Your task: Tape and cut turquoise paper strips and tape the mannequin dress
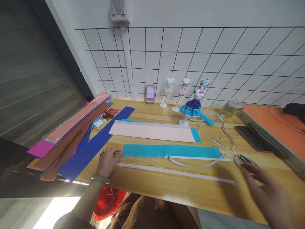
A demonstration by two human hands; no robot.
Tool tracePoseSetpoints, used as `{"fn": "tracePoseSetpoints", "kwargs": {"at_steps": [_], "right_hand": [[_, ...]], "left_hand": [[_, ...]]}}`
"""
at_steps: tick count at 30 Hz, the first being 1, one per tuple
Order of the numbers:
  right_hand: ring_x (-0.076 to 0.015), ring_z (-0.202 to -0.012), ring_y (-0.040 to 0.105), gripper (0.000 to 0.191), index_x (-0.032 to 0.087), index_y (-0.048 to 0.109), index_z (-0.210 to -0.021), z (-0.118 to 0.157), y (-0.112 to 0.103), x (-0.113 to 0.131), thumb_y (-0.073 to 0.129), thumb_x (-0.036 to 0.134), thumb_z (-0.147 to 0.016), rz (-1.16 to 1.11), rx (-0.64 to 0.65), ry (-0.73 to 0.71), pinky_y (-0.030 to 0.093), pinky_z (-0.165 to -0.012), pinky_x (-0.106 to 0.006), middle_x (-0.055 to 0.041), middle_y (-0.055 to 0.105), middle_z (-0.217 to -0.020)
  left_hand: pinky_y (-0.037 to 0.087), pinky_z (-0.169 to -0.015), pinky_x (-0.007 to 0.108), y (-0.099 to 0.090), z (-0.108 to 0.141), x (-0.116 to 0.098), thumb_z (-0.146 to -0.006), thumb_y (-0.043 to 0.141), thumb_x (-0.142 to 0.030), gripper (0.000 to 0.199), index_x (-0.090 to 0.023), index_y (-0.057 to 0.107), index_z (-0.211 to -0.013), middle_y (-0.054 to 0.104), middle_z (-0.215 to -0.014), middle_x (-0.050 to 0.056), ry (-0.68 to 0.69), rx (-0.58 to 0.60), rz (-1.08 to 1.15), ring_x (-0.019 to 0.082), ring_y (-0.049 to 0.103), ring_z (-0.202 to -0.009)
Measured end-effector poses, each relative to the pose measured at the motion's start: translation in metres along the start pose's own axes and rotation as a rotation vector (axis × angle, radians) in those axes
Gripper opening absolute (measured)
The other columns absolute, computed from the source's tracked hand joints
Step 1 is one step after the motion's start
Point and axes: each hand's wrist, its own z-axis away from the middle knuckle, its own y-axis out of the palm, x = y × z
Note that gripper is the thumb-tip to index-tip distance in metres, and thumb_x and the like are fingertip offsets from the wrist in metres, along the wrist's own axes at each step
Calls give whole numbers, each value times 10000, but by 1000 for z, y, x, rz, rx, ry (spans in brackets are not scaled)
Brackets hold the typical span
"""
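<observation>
A teal strip [147,150] lies lengthwise on the wooden table [190,194]. At its left end my left hand [109,161] rests, fingertips bent together at the strip's corner; whether they pinch it is unclear. A thin white ribbon [186,163] runs along the strip's lower right edge and sags in a loop. Below lies a longer pale strip [176,172]. On the right, my right hand [264,187] is blurred, beside dark scissors [243,158] near a round ribbon roll; its fingertips' contact cannot be made out.
Behind the teal strip is a pale pink sheet [152,131]. Blue, brown and magenta sheets are piled left. Small mannequins, one in a blue skirt [191,109], stand at the back beside a propped phone [150,94]. A dark phone [254,138] and glass jar [233,108] sit right.
</observation>
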Motion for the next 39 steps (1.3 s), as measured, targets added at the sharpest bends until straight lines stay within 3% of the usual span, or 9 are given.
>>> {"fn": "tracePoseSetpoints", "kwargs": {"at_steps": [4,8,11,14,22,30,34,37,39], "right_hand": [[-210,-843,618,307,229,636,-851,14,41,84,413,439,-841,-171,394,-321,481,-731,-334,-69,678,-898],[-212,-891,586,260,241,636,-935,21,73,132,399,331,-877,-132,555,-551,425,-805,-363,-59,663,-939],[-220,-893,569,233,219,636,-907,21,87,151,421,300,-864,-102,610,-596,401,-801,-355,-72,649,-921],[-209,-827,564,195,196,612,-813,22,90,164,432,267,-837,-98,682,-516,394,-742,-319,-68,630,-852],[-170,-720,538,177,207,479,-647,28,72,177,387,199,-798,-152,787,-387,362,-632,-262,-17,585,-731],[-219,-869,588,256,202,569,-770,34,81,169,334,204,-871,-11,688,-615,425,-762,-337,-82,641,-859],[-226,-778,629,237,191,609,-778,32,83,157,382,150,-830,78,612,-770,472,-706,-343,-82,668,-794],[-215,-726,638,227,206,619,-761,32,79,149,406,154,-820,80,607,-807,494,-660,-331,-63,677,-771],[-209,-748,640,227,221,622,-781,32,76,146,409,152,-818,57,599,-795,499,-668,-324,-52,682,-796]], "left_hand": [[407,-764,320,-1,1,-1,-759,504,-394,241,-196,635,-804,619,-798,41,12,-3,5,200,550,-816],[406,-763,323,-3,4,-4,-769,500,-380,234,-196,639,-811,617,-797,42,17,-12,20,198,550,-812],[407,-766,327,-3,5,-4,-768,506,-363,224,-191,644,-810,615,-793,47,13,-17,31,200,548,-821],[408,-767,329,-3,5,-4,-762,517,-349,209,-193,647,-811,615,-795,47,12,-21,45,202,544,-830],[403,-775,331,-5,6,-5,-760,528,-320,176,-203,647,-818,612,-797,40,14,-21,82,191,544,-813],[406,-765,309,-9,7,-5,-775,518,-308,174,-213,653,-829,622,-799,36,26,6,94,182,551,-817],[403,-772,306,-16,7,-8,-811,480,-328,212,-207,648,-853,623,-823,39,52,-3,105,178,544,-836],[376,-826,321,-18,12,-21,-809,510,-370,243,-205,643,-927,614,-928,52,217,-1,126,185,513,-913],[345,-864,329,-16,17,-36,-790,542,-408,273,-223,639,-965,616,-966,41,421,89,157,184,492,-942]]}}
